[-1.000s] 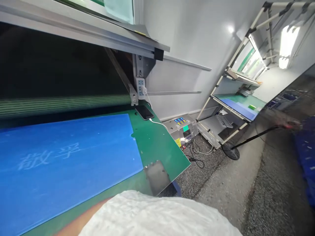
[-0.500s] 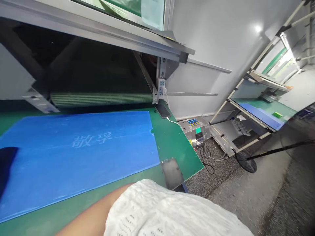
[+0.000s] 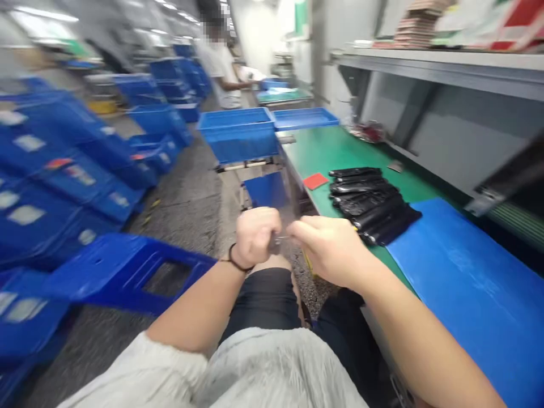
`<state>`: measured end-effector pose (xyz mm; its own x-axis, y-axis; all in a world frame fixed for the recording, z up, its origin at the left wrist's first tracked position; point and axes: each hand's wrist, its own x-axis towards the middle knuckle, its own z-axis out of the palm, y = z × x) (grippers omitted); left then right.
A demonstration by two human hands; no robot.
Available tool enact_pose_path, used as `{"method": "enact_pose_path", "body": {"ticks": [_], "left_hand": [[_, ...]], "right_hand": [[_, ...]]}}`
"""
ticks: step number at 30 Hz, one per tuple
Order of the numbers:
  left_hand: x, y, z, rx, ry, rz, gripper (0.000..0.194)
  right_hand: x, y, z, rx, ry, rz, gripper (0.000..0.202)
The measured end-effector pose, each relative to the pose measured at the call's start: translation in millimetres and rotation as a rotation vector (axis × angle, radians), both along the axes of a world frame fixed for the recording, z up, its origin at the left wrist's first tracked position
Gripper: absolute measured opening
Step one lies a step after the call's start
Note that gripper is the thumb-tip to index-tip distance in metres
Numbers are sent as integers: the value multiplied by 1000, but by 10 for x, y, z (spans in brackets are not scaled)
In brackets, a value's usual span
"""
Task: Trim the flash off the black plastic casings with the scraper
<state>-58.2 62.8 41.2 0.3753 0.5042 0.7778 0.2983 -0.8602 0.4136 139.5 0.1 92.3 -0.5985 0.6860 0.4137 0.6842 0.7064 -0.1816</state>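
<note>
My left hand (image 3: 258,235), with a dark band at the wrist, is closed in front of my body, above my lap. A small greyish thing (image 3: 275,245) shows at its fingers, too blurred to name. My right hand (image 3: 334,249) is closed just beside it, thumb and fingers pinched together. A thin pale line runs between the two hands; what it belongs to is unclear. To the right of my right hand, several black, shiny, elongated pieces (image 3: 369,201) lie side by side on the green tabletop (image 3: 335,144), next to a blue mat (image 3: 463,266).
A red card (image 3: 315,181) lies at the table's edge. Beyond it stand a blue bin (image 3: 238,136) and a shallow blue tray (image 3: 304,118). Stacked blue crates (image 3: 72,170) and a blue stool (image 3: 127,272) are at left. Another person (image 3: 223,68) stands farther back.
My view has swung left from the table's right end to the aisle and crates. Both hands, out of sight before, now show close together in front of me.
</note>
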Motion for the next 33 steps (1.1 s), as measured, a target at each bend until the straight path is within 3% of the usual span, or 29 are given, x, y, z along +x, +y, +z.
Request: {"method": "enact_pose_path", "body": {"ticks": [2, 6, 14, 18, 26, 33], "left_hand": [[-245, -66, 56, 113, 36, -11, 56], [-182, -108, 185, 259, 97, -79, 48], [-136, -134, 182, 260, 113, -57, 49], [-72, -179, 141, 186, -1, -35, 44], [102, -334, 23, -81, -223, 61, 41], [189, -367, -16, -227, -270, 88, 45]], "right_hand": [[-70, 45, -15, -31, 79, 81, 31], [-49, -46, -68, -37, 141, 99, 60], [-157, -57, -155, 165, 90, 40, 58], [-150, -66, -147, 324, 67, 23, 55], [-170, -72, -156, 490, 51, -56, 53], [-166, -54, -162, 435, 78, -68, 56]]}}
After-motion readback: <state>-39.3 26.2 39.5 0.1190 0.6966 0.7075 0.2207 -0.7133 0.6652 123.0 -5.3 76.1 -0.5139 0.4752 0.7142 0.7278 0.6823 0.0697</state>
